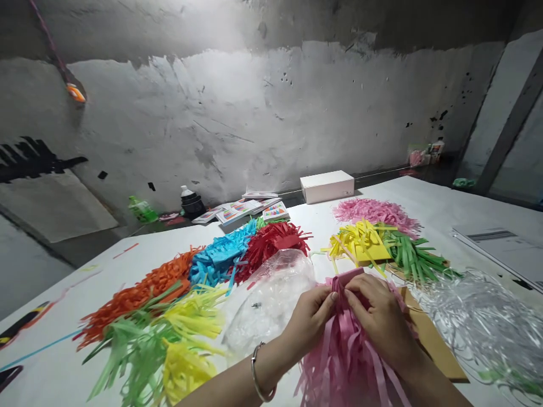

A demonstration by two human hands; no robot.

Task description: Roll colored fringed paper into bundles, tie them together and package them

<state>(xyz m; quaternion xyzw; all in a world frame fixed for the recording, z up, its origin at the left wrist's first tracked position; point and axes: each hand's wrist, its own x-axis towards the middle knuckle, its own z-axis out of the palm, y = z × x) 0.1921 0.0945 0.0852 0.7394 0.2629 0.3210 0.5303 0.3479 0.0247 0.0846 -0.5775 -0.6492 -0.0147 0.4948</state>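
Observation:
Pink fringed paper [345, 345] hangs from both hands at the near middle of the table, its strips spread downward. My left hand [311, 311], with a bangle on the wrist, pinches the gathered top edge from the left. Close beside it, my right hand [377, 311] has its thumb and fingers closed on the same top edge. To the left lies a clear plastic bag [271, 299]. A brown card [435, 339] sits partly under the right forearm. Yellow fringed paper [362, 243] lies just beyond the hands.
Orange [148, 288], blue [220, 254], red [274, 246] and light green [139, 350] fringe piles lie left. Pink [377, 215] and green [411, 254] piles, clear strands [483, 322] are right. A white box [327, 187] stands behind.

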